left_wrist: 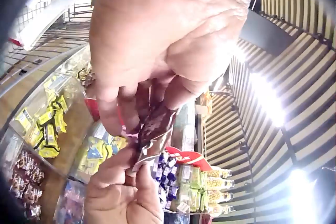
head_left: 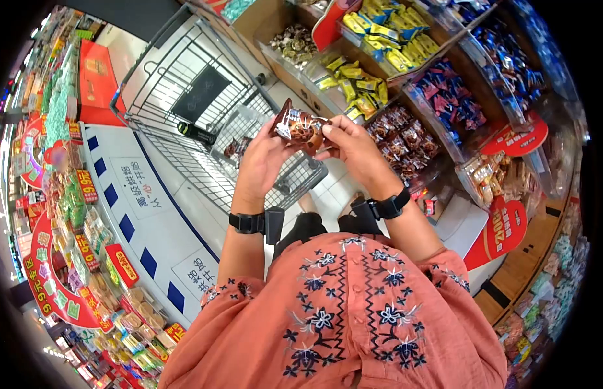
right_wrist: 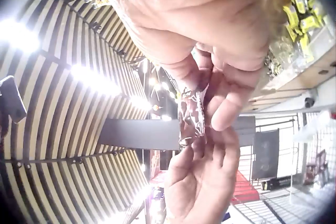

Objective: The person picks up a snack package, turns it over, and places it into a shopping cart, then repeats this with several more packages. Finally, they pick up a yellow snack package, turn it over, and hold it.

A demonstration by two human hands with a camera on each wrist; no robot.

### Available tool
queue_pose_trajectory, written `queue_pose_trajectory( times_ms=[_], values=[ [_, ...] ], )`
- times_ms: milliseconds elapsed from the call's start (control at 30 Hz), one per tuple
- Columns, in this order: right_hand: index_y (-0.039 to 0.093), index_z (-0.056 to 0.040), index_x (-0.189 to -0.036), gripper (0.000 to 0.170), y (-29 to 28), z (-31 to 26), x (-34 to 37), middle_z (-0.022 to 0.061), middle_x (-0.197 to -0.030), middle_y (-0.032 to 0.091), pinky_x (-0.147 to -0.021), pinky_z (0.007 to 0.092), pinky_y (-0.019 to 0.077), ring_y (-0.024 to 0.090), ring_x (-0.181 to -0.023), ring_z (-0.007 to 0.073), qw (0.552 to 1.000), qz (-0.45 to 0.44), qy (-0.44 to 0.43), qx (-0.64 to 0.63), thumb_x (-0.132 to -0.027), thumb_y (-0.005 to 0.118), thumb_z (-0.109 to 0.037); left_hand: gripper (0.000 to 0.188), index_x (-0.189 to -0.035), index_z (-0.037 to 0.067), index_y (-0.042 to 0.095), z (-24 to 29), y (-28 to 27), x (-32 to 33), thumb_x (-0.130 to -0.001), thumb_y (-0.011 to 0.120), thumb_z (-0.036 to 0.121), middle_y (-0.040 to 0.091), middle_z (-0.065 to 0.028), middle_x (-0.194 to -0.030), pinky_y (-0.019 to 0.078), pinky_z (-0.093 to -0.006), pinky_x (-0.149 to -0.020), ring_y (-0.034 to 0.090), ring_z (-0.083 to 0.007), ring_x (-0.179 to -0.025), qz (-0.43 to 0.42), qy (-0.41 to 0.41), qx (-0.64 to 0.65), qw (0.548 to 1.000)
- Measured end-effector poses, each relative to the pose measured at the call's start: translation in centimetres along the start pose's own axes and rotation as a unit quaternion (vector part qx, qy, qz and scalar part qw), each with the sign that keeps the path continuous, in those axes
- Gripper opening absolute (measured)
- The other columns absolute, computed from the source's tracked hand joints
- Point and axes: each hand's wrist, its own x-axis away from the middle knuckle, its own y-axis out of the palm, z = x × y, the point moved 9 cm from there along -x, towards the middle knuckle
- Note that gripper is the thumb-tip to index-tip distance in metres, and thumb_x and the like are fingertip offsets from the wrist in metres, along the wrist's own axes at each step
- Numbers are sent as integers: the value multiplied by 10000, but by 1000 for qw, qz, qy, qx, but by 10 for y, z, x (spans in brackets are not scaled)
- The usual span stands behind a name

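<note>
Both hands hold a small brown, shiny snack packet [head_left: 300, 128] in front of the body in the head view. The left hand [head_left: 257, 167] grips the packet's left side, with the thumb on the near face. At the right end, the right hand [head_left: 358, 150] pinches it between thumb and fingers. In the left wrist view the crinkled wrapper [left_wrist: 156, 132] shows between the two sets of fingers. Seen from the right wrist, the printed packet [right_wrist: 191, 116] runs from one hand to the other. The wrapper hides some fingertips.
A wire shopping cart [head_left: 146, 107] stands just beyond the hands, holding a dark cylindrical item [head_left: 196, 133] and brown packets [head_left: 235, 148]. To the right are bins of yellow packets [head_left: 366, 87], brown packets [head_left: 405, 139] and pink-and-blue packets [head_left: 447, 97]. A packed snack display [head_left: 74, 201] lines the left.
</note>
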Motion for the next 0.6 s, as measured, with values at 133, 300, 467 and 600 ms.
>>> queue_pose_trajectory(
  times_ms=[133, 300, 467, 600],
  values=[
    [576, -63, -986, 142, -20, -33, 20, 47, -932, 650, -724, 303, 567, 642, -843, 137, 999, 18, -29, 38, -979, 580, -204, 403, -1290, -34, 485, 1, 12, 0, -995, 506, 240, 598, -185, -1246, 531, -451, -921, 618, -311, -1115, 6, -18, -26, 999],
    [571, -58, -970, 140, -40, -56, 40, 54, -905, 659, -709, 294, 560, 668, -793, 144, 995, 16, -64, 71, -970, 588, -197, 255, -1091, 25, 538, -10, 29, -10, -1004, 552, 264, 663, -130, -1054, 576, -362, -759, 682, -222, -886, 47, -27, -159, 986],
    [565, -54, -960, 126, -57, -69, 58, 49, -888, 662, -702, 286, 563, 680, -767, 150, 991, 37, -84, 95, -975, 578, -178, 213, -1016, 46, 549, -18, 46, -26, -1006, 556, 258, 670, -76, -935, 561, -287, -704, 671, -151, -819, 34, -3, -280, 959],
    [567, -52, -959, 120, -75, -86, 71, 30, -895, 645, -699, 277, 556, 661, -810, 123, 982, 77, -142, 100, -978, 572, -171, 275, -1027, 16, 548, -19, 74, -32, -1030, 508, 289, 667, -78, -931, 549, -272, -684, 664, -153, -804, 38, 44, -347, 936]
  ],
)
